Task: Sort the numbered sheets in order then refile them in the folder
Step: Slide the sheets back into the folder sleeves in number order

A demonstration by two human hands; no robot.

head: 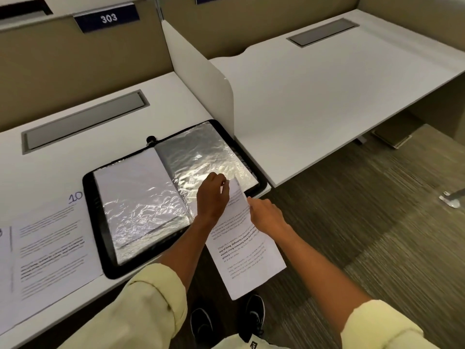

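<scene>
Two hands: left hand [212,195] and right hand [264,214] both pinched one sheet [247,250], middle of the frame.
Sheet: looked light, bendy; best held by its edges.
Folder [100,235]: lay open.

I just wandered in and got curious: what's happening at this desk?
A person is filing papers. Both the left hand and right hand hold a printed sheet at the lower edge of an open black folder with plastic sleeves. Another sheet marked 10 lies on the desk beside it.

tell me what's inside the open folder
Crinkled clear sleeves fill the folder; the left one shows a white sheet. Any pages beneath are hidden.
</scene>
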